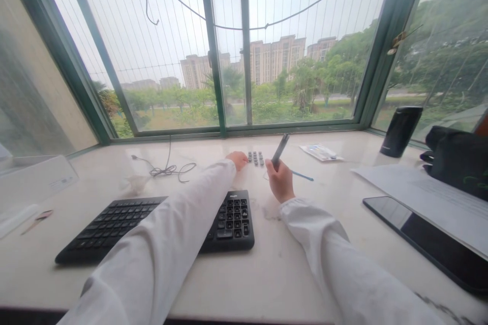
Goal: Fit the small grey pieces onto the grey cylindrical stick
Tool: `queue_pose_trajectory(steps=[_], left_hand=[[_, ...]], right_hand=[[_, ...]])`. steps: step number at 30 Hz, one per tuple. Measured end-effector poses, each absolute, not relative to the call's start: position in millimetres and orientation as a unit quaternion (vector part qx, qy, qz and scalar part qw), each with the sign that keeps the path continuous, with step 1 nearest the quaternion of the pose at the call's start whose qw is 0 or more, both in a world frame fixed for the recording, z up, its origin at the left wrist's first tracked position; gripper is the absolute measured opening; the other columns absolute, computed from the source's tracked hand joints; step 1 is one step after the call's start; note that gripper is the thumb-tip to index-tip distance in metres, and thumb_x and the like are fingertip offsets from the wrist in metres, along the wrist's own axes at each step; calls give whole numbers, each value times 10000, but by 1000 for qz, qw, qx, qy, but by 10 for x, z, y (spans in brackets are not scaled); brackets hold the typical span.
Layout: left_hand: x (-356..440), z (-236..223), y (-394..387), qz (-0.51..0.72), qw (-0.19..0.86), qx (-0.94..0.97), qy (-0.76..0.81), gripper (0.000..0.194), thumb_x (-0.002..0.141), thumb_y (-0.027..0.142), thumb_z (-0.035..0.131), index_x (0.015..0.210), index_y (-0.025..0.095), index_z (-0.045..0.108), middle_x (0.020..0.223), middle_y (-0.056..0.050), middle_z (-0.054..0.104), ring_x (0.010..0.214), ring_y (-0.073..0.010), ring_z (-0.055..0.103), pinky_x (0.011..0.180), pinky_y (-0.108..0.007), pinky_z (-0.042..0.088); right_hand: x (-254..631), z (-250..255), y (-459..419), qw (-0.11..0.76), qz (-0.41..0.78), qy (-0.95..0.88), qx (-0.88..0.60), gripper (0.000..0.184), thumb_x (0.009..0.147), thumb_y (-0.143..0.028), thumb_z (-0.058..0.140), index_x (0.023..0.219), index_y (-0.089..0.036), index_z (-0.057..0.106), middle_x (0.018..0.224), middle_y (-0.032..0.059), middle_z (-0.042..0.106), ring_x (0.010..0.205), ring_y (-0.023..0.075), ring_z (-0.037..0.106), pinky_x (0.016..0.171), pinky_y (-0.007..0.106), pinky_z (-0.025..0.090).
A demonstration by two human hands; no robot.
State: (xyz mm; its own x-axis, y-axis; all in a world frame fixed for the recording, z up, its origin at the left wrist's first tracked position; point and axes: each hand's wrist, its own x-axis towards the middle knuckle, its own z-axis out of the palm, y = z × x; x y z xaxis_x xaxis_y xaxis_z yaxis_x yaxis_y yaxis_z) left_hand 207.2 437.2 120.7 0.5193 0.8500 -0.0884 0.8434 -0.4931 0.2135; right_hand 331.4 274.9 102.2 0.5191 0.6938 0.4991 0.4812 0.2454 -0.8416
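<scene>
My right fingers [271,169] are closed around a slim dark tool [280,150]; my left fingers [241,160] curl beside small grey keycaps [255,158], gripping or not, I cannot tell. These lie in neat rows on the smooth white worktop [251,284]. Several square sockets [237,215] look bare on the black keyboard [133,213], other keys [102,231] remain: partly done, I judge.
</scene>
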Motion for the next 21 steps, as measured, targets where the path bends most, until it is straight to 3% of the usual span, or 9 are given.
queue_pose_trajectory(steps=[21], left_hand=[[2140, 1166, 4434, 31, 71, 868, 490, 309, 946, 336, 558, 1205, 169, 576, 1217, -98, 586, 1038, -204, 604, 879, -402, 533]], right_hand=[[3290, 1019, 2744, 626, 99, -488, -600, 372, 843, -522, 488, 640, -210, 497, 569, -7, 545, 555, 167, 474, 565, 265, 336]])
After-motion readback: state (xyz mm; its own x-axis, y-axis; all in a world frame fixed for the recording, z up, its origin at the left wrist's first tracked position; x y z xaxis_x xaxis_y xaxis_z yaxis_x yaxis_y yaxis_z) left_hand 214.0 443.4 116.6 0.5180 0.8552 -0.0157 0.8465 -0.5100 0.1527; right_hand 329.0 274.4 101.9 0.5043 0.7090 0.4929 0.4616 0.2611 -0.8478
